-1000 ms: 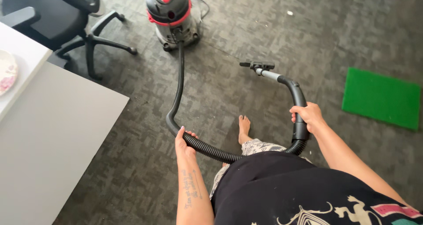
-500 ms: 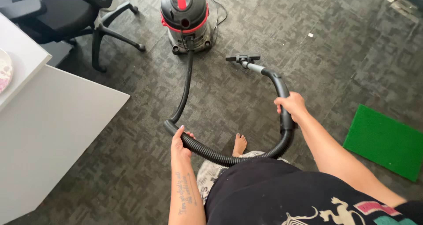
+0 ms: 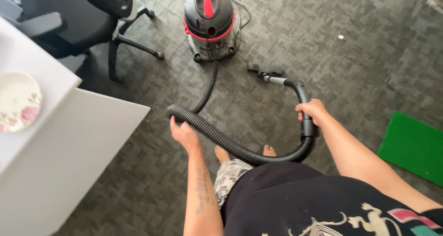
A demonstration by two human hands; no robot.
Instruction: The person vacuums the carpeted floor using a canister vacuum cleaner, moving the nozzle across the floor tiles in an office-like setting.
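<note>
A grey canister vacuum cleaner (image 3: pixel 210 21) with a red band and handle stands on the dark carpet ahead. Its black ribbed hose (image 3: pixel 230 144) loops from the canister toward me. My left hand (image 3: pixel 183 134) grips the hose near the top of its loop. My right hand (image 3: pixel 314 111) is closed around the black curved wand handle (image 3: pixel 305 107). The wand ends in a small black floor nozzle (image 3: pixel 265 69) resting on the carpet just right of the canister. My bare feet (image 3: pixel 222 154) show below the hose.
A white desk (image 3: pixel 55 148) fills the left side, with a flowered plate (image 3: pixel 17 101) on it. A black office chair (image 3: pixel 78 19) stands at the top left. A green mat (image 3: pixel 413 146) lies on the carpet at right. A small white scrap (image 3: pixel 340 37) lies beyond the nozzle.
My left hand has lifted the hose loop up and forward. The nozzle has drawn closer to the canister. My view has shifted, bringing the plate into sight.
</note>
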